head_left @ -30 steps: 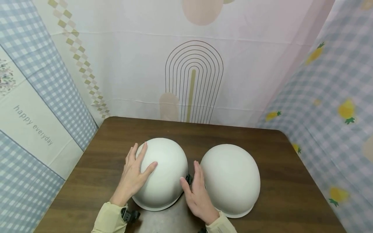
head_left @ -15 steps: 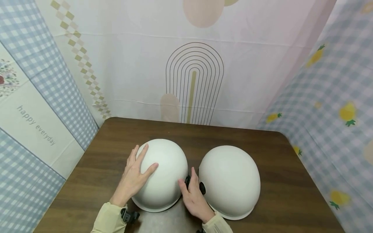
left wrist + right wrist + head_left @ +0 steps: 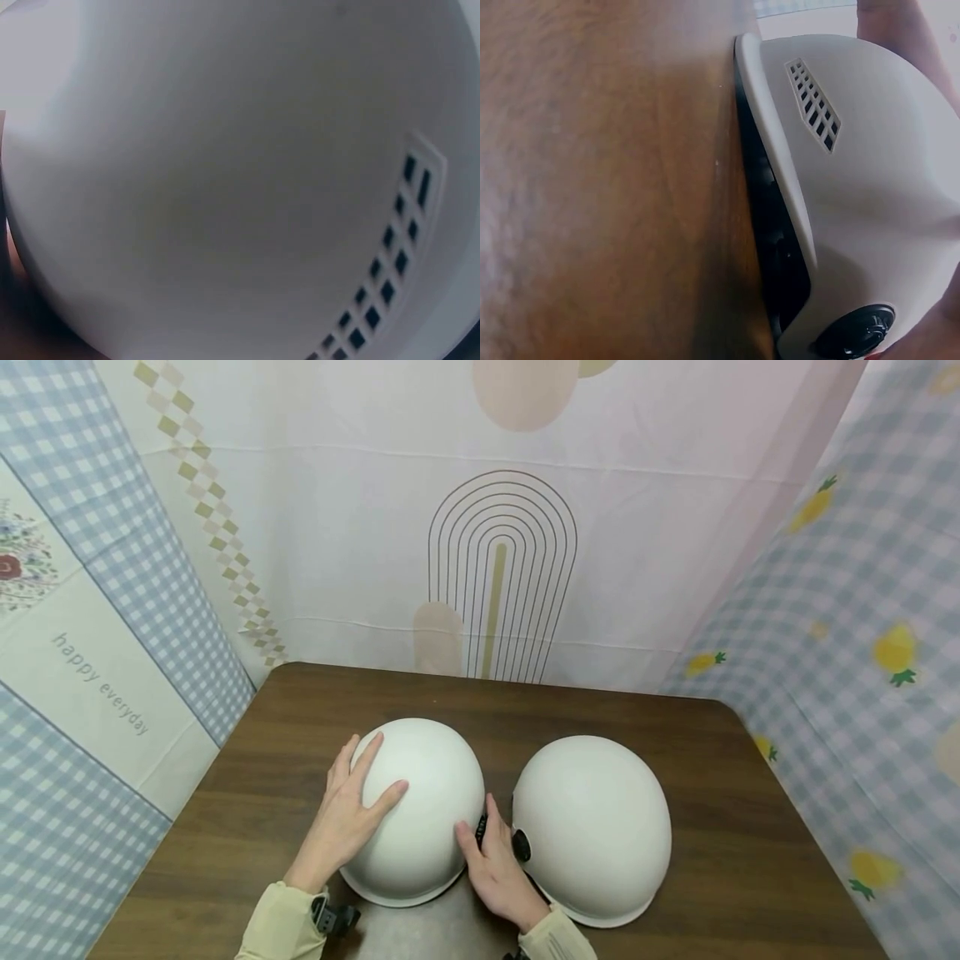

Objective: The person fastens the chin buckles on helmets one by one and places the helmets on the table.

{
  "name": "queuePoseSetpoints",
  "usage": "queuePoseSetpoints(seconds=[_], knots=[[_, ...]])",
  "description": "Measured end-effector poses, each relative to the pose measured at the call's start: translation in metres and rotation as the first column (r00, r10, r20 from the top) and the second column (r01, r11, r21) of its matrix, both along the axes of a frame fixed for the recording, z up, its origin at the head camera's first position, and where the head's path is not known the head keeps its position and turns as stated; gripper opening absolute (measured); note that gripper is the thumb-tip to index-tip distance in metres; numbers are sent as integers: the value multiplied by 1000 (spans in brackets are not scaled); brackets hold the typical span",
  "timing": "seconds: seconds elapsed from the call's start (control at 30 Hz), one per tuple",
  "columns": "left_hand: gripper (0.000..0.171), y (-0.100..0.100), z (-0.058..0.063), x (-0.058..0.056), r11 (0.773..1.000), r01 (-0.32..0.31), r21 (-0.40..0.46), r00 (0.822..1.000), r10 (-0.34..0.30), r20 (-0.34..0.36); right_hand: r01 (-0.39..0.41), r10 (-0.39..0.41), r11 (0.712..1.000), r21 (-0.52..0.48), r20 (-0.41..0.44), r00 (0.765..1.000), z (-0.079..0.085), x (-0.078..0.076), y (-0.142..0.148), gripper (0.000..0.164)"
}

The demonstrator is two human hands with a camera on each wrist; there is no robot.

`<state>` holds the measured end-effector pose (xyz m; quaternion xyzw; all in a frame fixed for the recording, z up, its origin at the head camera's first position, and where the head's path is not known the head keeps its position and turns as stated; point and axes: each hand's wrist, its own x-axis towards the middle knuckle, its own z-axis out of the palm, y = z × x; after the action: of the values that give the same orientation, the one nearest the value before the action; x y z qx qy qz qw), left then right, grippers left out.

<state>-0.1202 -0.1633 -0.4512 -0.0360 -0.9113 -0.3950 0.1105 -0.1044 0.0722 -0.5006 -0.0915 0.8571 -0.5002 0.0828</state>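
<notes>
Two white helmets with rounded shells lie dome up, side by side, on the brown table (image 3: 705, 827). My left hand (image 3: 341, 814) rests on the upper left of the left helmet (image 3: 431, 785), fingers straight and spread over the dome. At its right side my right hand (image 3: 491, 868) touches the shell with extended thumb and fingers. The right helmet (image 3: 592, 827) sits just beyond that hand, a black round fitting (image 3: 521, 845) on its near side. The right wrist view shows the left helmet's slotted vent (image 3: 815, 105), black round fitting (image 3: 855, 332) and dark underside.
A greyish patch (image 3: 431, 935) lies on the table's near side, between my wrists. A white patterned cloth (image 3: 337, 543) hangs behind the table. Blue checked cloths hang at the left (image 3: 142, 552) and right (image 3: 810, 635). Black straps with small devices sit on both wrists.
My right hand has moved left from the gap between the helmets to the left helmet's side, uncovering the right helmet's black fitting. My left hand stays on the dome.
</notes>
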Motion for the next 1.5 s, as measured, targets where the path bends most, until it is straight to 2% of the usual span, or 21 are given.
queuePoseSetpoints(seconds=[0.53, 1.07, 1.5], knots=[[75, -3, 1, 2, 1000, -10, 13, 1000, 10, 10, 18, -19, 999, -27, -27, 999, 2, 5, -3, 83], [70, -14, 6, 1, 999, -20, 49, 999, 19, 33, 37, -44, 998, -41, -165, 985, 14, 11, -6, 80], [67, -17, 7, -1, 995, -20, 100, 999, 15, 51, 69, -77, 996, -48, -180, 981, 21, 13, -7, 80]])
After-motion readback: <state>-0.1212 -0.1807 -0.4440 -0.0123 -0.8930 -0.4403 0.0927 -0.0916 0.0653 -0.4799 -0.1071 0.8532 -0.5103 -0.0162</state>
